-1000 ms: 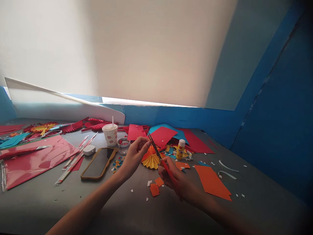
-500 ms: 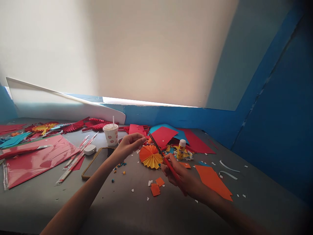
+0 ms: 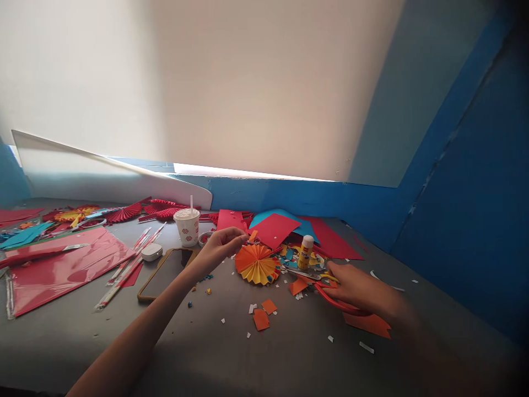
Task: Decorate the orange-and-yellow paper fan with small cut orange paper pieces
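Slim bare forearms and hands

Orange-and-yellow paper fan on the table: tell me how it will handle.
The pleated paper fan probably weighs very little, being folded paper. The pleats should stiffen it, though a hard squeeze would likely crush them. Lying flat on the grey table, it would probably slide when pushed, not roll.

One left hand, one right hand, one pair of red-handled scissors, one glue stick.
Also on the table: one paper cup, one straw, one phone, one small white case, one orange-and-yellow paper fan, two small orange paper squares, at least three red paper fans, exact count unclear.
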Motion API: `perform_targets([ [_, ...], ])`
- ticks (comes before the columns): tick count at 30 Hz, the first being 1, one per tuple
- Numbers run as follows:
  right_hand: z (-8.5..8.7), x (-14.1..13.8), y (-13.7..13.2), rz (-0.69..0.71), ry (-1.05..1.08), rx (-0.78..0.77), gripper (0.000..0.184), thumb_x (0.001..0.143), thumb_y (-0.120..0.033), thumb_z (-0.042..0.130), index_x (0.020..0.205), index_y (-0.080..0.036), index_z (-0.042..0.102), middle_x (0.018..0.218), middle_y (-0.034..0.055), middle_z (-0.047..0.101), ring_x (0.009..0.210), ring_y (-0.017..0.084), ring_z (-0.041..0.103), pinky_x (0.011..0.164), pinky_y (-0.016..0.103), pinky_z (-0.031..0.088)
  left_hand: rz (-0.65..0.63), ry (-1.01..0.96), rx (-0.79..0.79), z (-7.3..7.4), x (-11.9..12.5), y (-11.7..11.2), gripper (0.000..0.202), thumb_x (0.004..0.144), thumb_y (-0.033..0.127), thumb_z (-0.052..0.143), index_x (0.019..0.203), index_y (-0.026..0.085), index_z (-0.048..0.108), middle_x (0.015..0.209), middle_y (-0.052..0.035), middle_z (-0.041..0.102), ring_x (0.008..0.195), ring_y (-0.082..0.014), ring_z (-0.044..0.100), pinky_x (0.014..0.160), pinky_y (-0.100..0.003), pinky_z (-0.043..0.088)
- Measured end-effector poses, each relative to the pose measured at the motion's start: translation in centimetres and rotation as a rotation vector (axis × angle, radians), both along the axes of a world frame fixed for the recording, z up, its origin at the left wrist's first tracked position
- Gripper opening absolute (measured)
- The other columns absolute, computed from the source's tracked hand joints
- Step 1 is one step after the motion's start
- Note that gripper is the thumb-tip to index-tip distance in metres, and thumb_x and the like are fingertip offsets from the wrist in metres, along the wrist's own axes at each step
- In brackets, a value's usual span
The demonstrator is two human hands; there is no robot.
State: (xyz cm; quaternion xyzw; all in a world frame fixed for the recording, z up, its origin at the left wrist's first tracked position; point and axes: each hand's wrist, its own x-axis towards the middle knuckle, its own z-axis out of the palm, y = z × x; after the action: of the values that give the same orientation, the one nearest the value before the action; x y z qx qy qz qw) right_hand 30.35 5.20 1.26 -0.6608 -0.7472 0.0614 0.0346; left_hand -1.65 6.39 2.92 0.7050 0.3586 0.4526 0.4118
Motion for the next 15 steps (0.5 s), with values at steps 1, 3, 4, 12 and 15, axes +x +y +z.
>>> perform_targets([
  [1, -0.1, 0.5, 0.0, -0.015, -0.032, -0.036, 0.019, 0.094, -0.031, 0.058, 0.103, -0.015, 0.062, 0.097, 0.0036, 0.066, 0.077, 0.014, 0.065, 0.069, 0.032, 0.056, -0.008, 0.002, -0.003, -0.1, 0.2, -0.1, 0.034, 0.084, 0.050, 0.060, 0.086, 0.016, 0.064, 0.068, 0.0034, 0.048, 0.056, -0.0085, 0.037, 0.049, -0.020, 0.028],
  [3, 0.1, 1.0, -0.2, -0.009, -0.049, -0.090, 0.020, 0.094, -0.030, 0.058, 0.107, -0.015, 0.062, 0.104, 0.0052, 0.066, 0.084, 0.017, 0.065, 0.074, 0.035, 0.056, -0.019, 0.003, -0.004, -0.1, 0.4, -0.2, 0.034, 0.084, 0.050, 0.061, 0.087, 0.016, 0.064, 0.068, 0.0032, 0.049, 0.056, -0.0085, 0.036, 0.049, -0.020, 0.027],
  [4, 0.3, 0.9, -0.3, 0.010, -0.039, -0.081, 0.021, 0.094, -0.030, 0.058, 0.108, -0.016, 0.062, 0.106, 0.0056, 0.065, 0.087, 0.017, 0.065, 0.075, 0.036, 0.056, -0.021, 0.002, -0.002, -0.2, 0.4, -0.2, 0.034, 0.084, 0.050, 0.061, 0.087, 0.016, 0.064, 0.068, 0.0031, 0.049, 0.056, -0.0085, 0.036, 0.049, -0.020, 0.027],
  [12, 0.4, -7.6, 0.9, 0.485, 0.171, 0.152, 0.020, 0.096, -0.029, 0.054, 0.110, -0.017, 0.062, 0.114, 0.0067, 0.064, 0.096, 0.019, 0.064, 0.083, 0.039, 0.054, -0.039, -0.013, 0.032, -0.4, 0.4, 0.1, 0.035, 0.084, 0.050, 0.060, 0.085, 0.015, 0.063, 0.066, 0.0040, 0.046, 0.056, -0.0087, 0.037, 0.049, -0.020, 0.028],
  [15, -1.1, -10.6, 2.4, 0.572, 0.142, 0.185, 0.022, 0.095, -0.029, 0.057, 0.113, -0.016, 0.060, 0.114, 0.0070, 0.063, 0.096, 0.020, 0.064, 0.082, 0.040, 0.055, -0.026, -0.017, 0.045, -0.6, 0.4, 0.2, 0.036, 0.084, 0.050, 0.060, 0.086, 0.015, 0.063, 0.064, 0.0042, 0.046, 0.055, -0.0090, 0.037, 0.048, -0.020, 0.028],
])
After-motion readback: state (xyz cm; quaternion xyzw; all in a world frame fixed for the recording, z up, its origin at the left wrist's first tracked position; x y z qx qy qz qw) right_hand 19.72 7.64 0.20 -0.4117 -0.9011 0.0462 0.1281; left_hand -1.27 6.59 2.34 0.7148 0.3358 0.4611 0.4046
